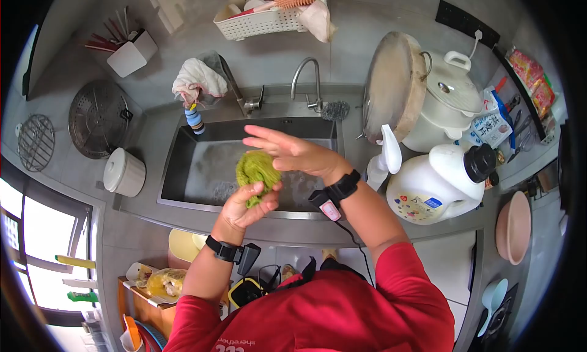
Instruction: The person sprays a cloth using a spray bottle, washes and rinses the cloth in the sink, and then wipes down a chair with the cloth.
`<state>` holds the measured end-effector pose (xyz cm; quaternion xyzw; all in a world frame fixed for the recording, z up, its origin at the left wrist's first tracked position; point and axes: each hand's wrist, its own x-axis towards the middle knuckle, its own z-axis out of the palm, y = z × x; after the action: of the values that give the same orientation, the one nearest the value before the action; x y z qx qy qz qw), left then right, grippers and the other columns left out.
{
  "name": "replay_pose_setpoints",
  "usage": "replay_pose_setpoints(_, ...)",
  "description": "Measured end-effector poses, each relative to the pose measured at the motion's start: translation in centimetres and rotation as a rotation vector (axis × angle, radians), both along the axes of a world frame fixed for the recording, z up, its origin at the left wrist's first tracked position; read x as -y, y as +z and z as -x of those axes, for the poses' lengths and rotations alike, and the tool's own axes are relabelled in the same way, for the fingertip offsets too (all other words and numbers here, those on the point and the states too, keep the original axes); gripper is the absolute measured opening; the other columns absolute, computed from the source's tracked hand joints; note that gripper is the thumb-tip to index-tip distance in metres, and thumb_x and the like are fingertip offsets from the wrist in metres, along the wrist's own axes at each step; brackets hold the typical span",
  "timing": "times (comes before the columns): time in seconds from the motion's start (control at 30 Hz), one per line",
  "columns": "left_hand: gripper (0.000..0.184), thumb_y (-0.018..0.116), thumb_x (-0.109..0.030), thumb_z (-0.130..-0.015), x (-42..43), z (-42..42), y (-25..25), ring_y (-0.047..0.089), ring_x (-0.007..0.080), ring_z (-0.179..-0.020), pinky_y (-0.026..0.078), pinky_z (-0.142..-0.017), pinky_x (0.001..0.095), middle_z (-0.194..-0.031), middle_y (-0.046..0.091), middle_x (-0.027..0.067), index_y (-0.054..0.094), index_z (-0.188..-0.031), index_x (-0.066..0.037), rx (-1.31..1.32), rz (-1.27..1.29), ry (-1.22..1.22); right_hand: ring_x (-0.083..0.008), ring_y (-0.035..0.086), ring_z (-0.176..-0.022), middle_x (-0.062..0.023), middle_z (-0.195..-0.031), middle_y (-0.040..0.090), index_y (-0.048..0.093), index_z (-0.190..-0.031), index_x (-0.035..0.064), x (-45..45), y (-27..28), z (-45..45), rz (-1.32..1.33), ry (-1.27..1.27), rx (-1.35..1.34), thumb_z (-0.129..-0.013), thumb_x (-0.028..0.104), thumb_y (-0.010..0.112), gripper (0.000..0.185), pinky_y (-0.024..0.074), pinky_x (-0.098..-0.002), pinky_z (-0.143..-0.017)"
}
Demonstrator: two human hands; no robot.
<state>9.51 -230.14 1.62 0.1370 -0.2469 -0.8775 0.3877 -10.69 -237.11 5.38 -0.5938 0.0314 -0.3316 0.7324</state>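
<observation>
My left hand (249,206) is closed around the lower part of a crumpled, yellow-green cloth (255,167) above the sink (189,168). The cloth is bunched into a loose ball. Beside its upper right edge is my right hand (302,155), its fingers stretched out and pointing left. Whether the right thumb touches the cloth I cannot tell. Below both hands, the sink basin looks wet, with some foam on its bottom.
A curved faucet (306,77) rises behind the sink, with a metal scrubber (335,111) beside it. To the right stand a spray bottle (384,156), a large white jug (431,184) and a white pot (446,98). A lidded white canister (124,172) sits left.
</observation>
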Motion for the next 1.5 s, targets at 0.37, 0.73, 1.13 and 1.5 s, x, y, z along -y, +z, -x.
replay_pose_setpoints(0.37,0.058,0.078,-0.024,-0.081,-1.5,1.1,2.0,0.050,0.0148,-0.085,0.041,-0.056,0.0194,-0.112,0.051,0.0141,0.049,-0.125,0.000,0.072,-0.059,0.005,-0.0093,0.059,-0.081,-0.0015,-0.089,0.065,0.067,-0.109,0.0055,-2.1,1.8,-3.1,0.074,-0.088,-0.293,-0.096,0.022,0.057,0.024,0.0496,-0.0264,-0.073)
replay_pose_setpoints(0.73,0.017,0.066,-0.007,-0.085,3.7,1.7,0.5,0.048,0.0091,-0.060,0.032,-0.045,0.0195,-0.078,0.055,0.0015,0.057,-0.099,-0.006,0.891,-0.023,-0.019,-0.0078,0.051,-0.056,-0.0011,-0.063,0.054,0.064,-0.101,0.0014,0.6,-3.5,-5.6,-0.126,-0.579,-0.195,-0.100,0.022,0.051,0.024,0.0443,-0.0262,-0.053)
replay_pose_setpoints(1.13,0.043,0.066,-0.022,-0.082,6.3,3.6,-1.4,0.063,0.0293,-0.097,0.049,-0.083,0.0380,-0.101,0.064,0.0158,0.055,-0.116,0.001,1.604,0.674,-0.005,-0.0097,0.044,-0.043,-0.0014,-0.053,0.048,0.062,-0.097,0.0013,2.9,-9.3,-6.8,-0.499,-0.890,-0.059,-0.101,0.025,0.051,0.027,0.0377,-0.0269,-0.044)
replay_pose_setpoints(1.5,0.046,0.061,-0.035,-0.083,7.8,4.2,-5.8,0.066,0.0391,-0.092,0.054,-0.078,0.0475,-0.101,0.066,0.0250,0.049,-0.114,-0.003,2.139,0.869,-0.109,-0.0120,0.041,-0.038,-0.0012,-0.050,0.043,0.058,-0.091,0.0017,4.5,-13.3,-7.4,-0.747,-1.070,0.018,-0.101,0.025,0.048,0.028,0.0345,-0.0280,-0.038)
